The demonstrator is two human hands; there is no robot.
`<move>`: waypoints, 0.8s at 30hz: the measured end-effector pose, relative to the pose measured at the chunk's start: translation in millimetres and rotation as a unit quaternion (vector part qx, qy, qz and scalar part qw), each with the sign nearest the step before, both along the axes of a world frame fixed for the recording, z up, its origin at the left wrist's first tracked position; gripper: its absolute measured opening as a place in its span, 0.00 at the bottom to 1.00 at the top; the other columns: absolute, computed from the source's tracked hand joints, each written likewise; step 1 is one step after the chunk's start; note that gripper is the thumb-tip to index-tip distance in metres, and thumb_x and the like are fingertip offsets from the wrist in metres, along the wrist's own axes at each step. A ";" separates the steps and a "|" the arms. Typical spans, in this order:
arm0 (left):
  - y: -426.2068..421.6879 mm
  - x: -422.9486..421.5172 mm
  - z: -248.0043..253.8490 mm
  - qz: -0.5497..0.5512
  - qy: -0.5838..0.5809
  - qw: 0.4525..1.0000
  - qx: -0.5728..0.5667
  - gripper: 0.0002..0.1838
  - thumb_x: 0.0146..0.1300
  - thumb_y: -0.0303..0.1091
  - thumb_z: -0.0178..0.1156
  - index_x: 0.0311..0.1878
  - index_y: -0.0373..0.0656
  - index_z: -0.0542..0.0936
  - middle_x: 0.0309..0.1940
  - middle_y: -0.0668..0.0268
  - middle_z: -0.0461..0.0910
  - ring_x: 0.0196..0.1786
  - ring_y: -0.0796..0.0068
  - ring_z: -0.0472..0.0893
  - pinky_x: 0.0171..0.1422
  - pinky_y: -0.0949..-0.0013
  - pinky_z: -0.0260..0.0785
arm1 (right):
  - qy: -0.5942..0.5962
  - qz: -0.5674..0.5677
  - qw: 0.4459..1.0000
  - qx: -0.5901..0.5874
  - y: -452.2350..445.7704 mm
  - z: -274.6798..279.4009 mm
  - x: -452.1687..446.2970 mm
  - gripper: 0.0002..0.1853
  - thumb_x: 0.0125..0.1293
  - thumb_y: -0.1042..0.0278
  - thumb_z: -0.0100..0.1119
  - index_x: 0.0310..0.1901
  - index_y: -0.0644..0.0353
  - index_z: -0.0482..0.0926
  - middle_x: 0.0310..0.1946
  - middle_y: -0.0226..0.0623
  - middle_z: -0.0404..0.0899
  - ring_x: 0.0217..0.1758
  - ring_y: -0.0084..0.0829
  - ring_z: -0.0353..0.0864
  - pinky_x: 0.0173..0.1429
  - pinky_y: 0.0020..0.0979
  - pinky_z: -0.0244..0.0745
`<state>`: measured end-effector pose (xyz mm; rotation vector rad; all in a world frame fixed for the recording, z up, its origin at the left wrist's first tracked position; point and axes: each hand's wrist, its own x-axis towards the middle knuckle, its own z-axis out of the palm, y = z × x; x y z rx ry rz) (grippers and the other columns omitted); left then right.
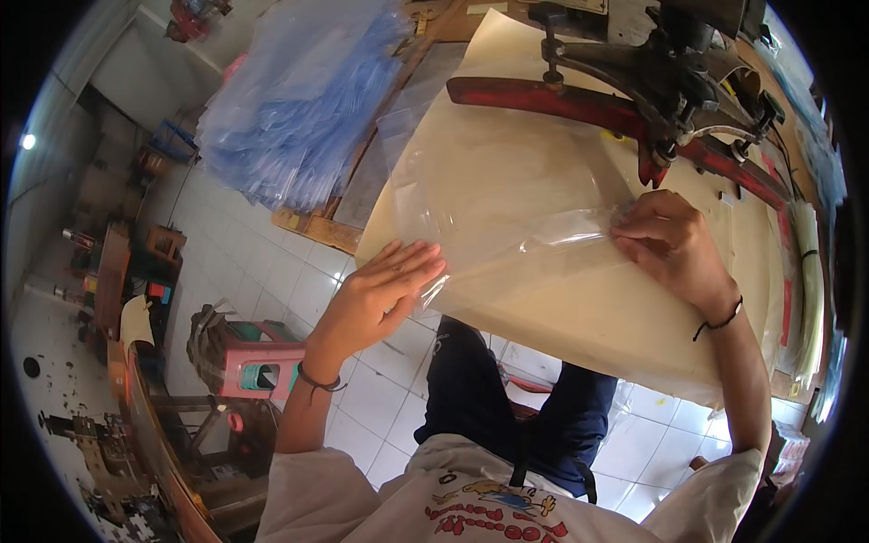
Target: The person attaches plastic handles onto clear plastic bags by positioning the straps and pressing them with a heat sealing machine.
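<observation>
A clear plastic sheet point(563, 232) lies over the tan paper-like cover of the worktable point(561, 312), with glossy creases along its near edge. My left hand point(376, 294) rests on the sheet's left corner, its fingers stretched out flat. At the opposite end, my right hand point(674, 249) pinches the sheet's edge between thumb and fingers. Just beyond the sheet is a press-like machine with a long red bar point(552, 96) and dark metal arms point(625, 65). Part of the sheet's far side passes close to this bar; whether they touch, I cannot tell.
A tall pile of bluish clear plastic sheets point(303, 109) stands at the back left. A bundle of pale strips point(807, 290) lies along the right edge. On the tiled floor to the left is a pink stool point(258, 357). My legs are under the table's near edge.
</observation>
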<state>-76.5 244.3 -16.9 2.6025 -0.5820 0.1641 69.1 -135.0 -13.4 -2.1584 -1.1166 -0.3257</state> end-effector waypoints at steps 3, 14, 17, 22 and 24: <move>-3.6 -5.1 8.5 -0.020 -0.018 0.999 0.026 0.30 0.61 0.25 0.63 0.70 0.48 0.78 0.72 0.56 0.74 0.75 0.57 0.72 0.82 0.47 0.59 | 0.004 -0.011 1.000 0.000 -1.1 1.5 -2.8 0.07 0.53 0.76 0.75 0.36 0.61 0.90 0.35 0.36 0.86 0.41 0.38 0.85 0.49 0.36 0.80; 13.0 5.2 -34.5 -0.094 -0.281 0.946 0.131 0.19 0.61 0.29 0.72 0.57 0.44 0.85 0.65 0.63 0.81 0.67 0.64 0.80 0.72 0.56 0.75 | 0.017 -0.004 1.000 0.007 0.0 5.6 -3.1 0.08 0.54 0.76 0.75 0.37 0.60 0.91 0.34 0.36 0.85 0.39 0.37 0.85 0.44 0.35 0.80; 8.9 14.7 -42.6 -0.078 -0.291 0.952 0.055 0.18 0.56 0.26 0.75 0.51 0.45 0.87 0.58 0.61 0.86 0.61 0.61 0.85 0.66 0.56 0.80 | 0.016 -0.003 1.000 0.007 -0.1 5.6 -2.8 0.07 0.54 0.76 0.74 0.37 0.60 0.91 0.34 0.36 0.85 0.39 0.37 0.85 0.43 0.35 0.80; 8.7 21.4 -52.8 -0.079 -0.310 0.947 0.007 0.20 0.50 0.23 0.78 0.47 0.44 0.86 0.56 0.59 0.87 0.59 0.60 0.86 0.65 0.54 0.81 | 0.032 -0.007 0.999 0.004 -0.7 4.5 -2.5 0.07 0.54 0.76 0.74 0.37 0.59 0.91 0.35 0.36 0.85 0.39 0.37 0.85 0.44 0.35 0.81; 7.1 23.5 -51.2 -0.086 -0.314 0.946 0.001 0.21 0.50 0.23 0.77 0.49 0.43 0.84 0.57 0.58 0.86 0.60 0.58 0.86 0.66 0.53 0.80 | 0.030 -0.001 1.000 -0.002 -1.2 6.0 -2.4 0.08 0.54 0.77 0.74 0.38 0.60 0.90 0.36 0.37 0.85 0.41 0.37 0.84 0.45 0.35 0.81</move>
